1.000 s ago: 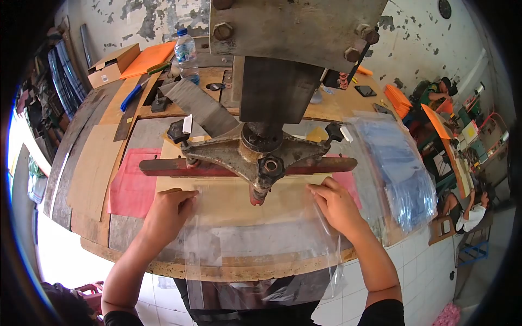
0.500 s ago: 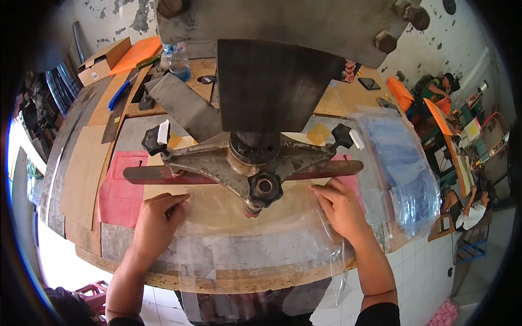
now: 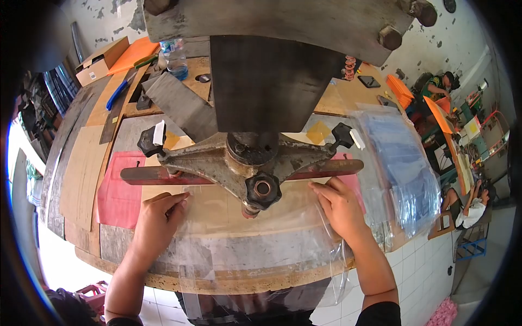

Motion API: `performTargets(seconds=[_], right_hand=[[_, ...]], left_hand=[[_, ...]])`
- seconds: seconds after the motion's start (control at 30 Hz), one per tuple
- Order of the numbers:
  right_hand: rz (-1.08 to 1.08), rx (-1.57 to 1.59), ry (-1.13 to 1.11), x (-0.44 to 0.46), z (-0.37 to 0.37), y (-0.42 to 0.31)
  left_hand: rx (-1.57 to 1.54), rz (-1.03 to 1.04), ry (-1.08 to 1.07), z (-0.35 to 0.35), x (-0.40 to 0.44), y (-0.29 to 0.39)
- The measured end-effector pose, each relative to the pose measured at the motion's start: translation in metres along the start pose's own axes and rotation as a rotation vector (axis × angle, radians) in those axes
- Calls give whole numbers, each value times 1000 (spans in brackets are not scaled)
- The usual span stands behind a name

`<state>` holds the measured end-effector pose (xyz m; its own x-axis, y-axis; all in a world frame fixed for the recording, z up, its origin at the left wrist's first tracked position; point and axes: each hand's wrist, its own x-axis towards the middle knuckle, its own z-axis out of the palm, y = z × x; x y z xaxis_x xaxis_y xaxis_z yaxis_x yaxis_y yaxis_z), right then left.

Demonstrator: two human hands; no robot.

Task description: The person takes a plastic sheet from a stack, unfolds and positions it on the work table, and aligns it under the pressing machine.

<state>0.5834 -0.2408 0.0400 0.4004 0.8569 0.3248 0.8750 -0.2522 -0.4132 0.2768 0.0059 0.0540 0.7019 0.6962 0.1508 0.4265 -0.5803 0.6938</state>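
A clear plastic sheet lies in front of me and hangs over the table's front edge. My left hand pinches its left far corner between thumb and fingers. On the other side, my right hand grips the right far corner in the same way. The sheet's far edge reaches under the long metal bar of a press. Above the bar sits the cast press head with its black knobs. Beneath lie a tan sheet and a pink sheet.
A stack of clear bluish plastic sheets lies at the right. A cutter with a blue handle, a water bottle, a cardboard box and a phone are farther back. Two people sit at the far right.
The view shifts very slightly. Both hands stay at the sheet's corners, and the press head looks the same.
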Motion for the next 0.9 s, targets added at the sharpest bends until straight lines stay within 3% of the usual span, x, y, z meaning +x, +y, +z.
performTargets(seconds=[0.9], right_hand=[[94,-41,11,5,-1,-16]], left_hand=[[6,51,-11,1,-2,-12]])
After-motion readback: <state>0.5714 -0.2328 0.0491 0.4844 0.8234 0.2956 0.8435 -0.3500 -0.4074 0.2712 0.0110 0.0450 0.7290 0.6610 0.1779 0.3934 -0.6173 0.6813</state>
